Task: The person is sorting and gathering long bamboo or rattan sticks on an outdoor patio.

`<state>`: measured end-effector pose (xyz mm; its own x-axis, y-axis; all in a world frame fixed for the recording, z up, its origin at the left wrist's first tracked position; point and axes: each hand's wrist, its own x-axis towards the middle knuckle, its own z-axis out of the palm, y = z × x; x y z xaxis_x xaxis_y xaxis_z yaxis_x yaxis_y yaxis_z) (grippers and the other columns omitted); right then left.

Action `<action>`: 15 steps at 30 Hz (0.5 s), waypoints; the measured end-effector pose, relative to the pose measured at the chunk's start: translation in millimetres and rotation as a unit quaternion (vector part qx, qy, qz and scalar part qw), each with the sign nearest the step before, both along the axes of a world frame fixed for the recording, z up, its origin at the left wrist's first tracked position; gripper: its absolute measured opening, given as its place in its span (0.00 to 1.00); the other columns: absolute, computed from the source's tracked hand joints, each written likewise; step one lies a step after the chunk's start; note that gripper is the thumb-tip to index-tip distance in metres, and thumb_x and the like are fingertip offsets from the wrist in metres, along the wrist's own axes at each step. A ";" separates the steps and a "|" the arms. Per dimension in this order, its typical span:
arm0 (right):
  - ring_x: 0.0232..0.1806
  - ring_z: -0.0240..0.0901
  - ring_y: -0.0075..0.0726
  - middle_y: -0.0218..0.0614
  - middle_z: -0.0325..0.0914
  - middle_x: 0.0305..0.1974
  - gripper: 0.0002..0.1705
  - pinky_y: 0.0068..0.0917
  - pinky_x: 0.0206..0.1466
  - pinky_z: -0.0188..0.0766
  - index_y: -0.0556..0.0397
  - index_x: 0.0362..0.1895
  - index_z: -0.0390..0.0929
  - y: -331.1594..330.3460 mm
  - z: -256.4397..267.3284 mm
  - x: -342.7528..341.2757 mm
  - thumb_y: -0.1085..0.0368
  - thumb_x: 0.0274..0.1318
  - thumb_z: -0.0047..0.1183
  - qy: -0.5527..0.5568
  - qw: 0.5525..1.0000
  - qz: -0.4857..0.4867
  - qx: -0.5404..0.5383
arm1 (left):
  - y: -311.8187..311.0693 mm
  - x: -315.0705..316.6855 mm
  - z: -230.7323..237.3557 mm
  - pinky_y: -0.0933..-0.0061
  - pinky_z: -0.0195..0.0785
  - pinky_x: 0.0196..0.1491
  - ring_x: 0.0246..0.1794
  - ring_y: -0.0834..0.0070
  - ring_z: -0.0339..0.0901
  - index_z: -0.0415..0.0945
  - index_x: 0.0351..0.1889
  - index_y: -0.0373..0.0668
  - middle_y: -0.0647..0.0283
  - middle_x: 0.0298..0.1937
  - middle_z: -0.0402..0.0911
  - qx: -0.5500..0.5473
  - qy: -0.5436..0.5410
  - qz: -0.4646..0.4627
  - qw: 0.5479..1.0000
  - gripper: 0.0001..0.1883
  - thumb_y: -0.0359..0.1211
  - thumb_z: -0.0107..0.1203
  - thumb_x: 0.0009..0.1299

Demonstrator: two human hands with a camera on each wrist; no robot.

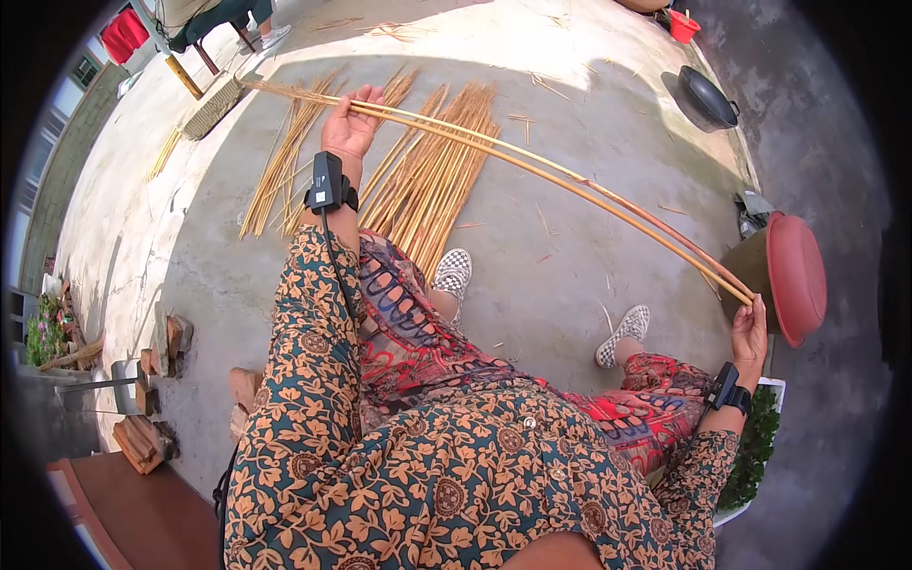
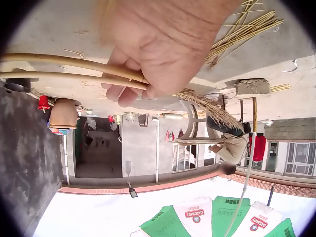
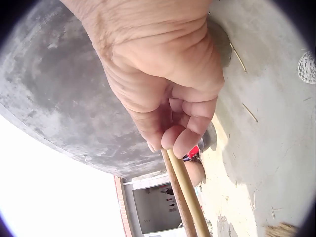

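Observation:
Two long straw-coloured stalks (image 1: 494, 144) stretch between my hands, with a feathery seed head (image 2: 212, 106) beyond the left hand. My left hand (image 1: 350, 128) grips them near that tufted end, thumb and fingers curled round. At the other end my right hand (image 1: 750, 334) pinches the cut tips between thumb and fingertips, as the right wrist view shows closely. The stalks bow slightly apart between the hands. On the ground below the left hand lies a spread pile of similar stalks (image 1: 432, 180), their tufted ends pointing away from me.
A dark bucket with a red basin (image 1: 796, 278) stands just beyond my right hand. A planter (image 1: 750, 446) with green leaves sits beside my right arm. Farther off are a black pan (image 1: 708, 98) and a concrete block (image 1: 213, 106). Bricks (image 1: 142, 442) lie at left; another person (image 2: 232, 143) sits ahead.

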<state>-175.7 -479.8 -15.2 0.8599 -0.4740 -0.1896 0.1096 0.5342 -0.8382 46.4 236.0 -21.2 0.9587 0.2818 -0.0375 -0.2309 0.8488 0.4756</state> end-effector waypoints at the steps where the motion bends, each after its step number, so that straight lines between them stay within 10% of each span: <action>1: 0.27 0.69 0.16 0.24 0.74 0.30 0.06 0.13 0.32 0.73 0.52 0.36 0.75 -0.4 -2.2 1.6 0.70 0.53 0.57 -0.004 1.000 -0.008 0.012 | -2.5 -1.4 1.3 0.43 0.63 0.59 0.56 0.44 0.66 0.64 0.42 0.35 0.43 0.50 0.72 -0.002 0.005 -0.005 1.000 0.11 0.33 0.37 0.73; 15: 0.33 0.73 0.23 0.35 0.76 0.37 0.11 0.17 0.36 0.76 0.62 0.42 0.74 -49.7 -34.4 20.6 0.74 0.53 0.55 -0.100 0.983 -0.083 0.128 | -8.5 -14.0 3.4 0.51 0.64 0.60 0.55 0.50 0.70 0.65 0.49 0.33 0.46 0.51 0.72 0.072 0.033 -0.092 0.993 0.13 0.28 0.49 0.68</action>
<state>-155.1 -529.5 -49.6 0.8063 -0.5705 -0.1561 0.3625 0.6852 -0.6318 32.4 227.5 -17.9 0.9912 0.1094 -0.0746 -0.0425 0.7963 0.6034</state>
